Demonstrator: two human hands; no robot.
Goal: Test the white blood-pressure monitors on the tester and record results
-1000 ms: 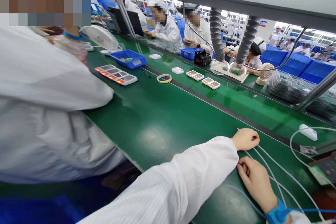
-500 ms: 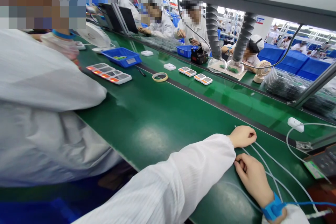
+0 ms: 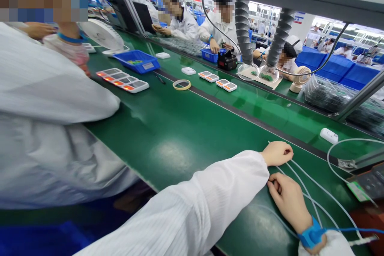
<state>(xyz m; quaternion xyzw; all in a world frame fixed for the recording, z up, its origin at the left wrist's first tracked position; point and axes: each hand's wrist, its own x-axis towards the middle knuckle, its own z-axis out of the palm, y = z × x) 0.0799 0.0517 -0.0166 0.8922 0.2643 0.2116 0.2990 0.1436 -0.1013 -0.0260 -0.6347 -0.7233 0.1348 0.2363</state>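
My left hand (image 3: 277, 153) rests on the green work table (image 3: 210, 136), its fingers curled closed and nothing visible in them. Thin whitish cables (image 3: 303, 186) run beneath and beside it. Just nearer to me lies my right hand (image 3: 288, 200), loosely closed, with its fingertips by my left sleeve cuff (image 3: 259, 166). I see nothing in that hand either. A blue wrist strap (image 3: 313, 234) with a blue cord circles my right wrist. Beyond my hands, a white oval device (image 3: 329, 136) sits on the green conveyor strip (image 3: 270, 116).
At left a co-worker's white sleeve (image 3: 60, 84) reaches over the table edge. Near it are lit white devices (image 3: 132, 83), a blue tray (image 3: 138, 62) and a tape roll (image 3: 181, 84). Small white devices (image 3: 208, 76) sit on the strip. An orange-and-black instrument (image 3: 372, 184) stands at right.
The white devices on the conveyor strip have shifted left. Across the strip, a co-worker's hand has lowered to a blue tray. My hands have stayed in place.
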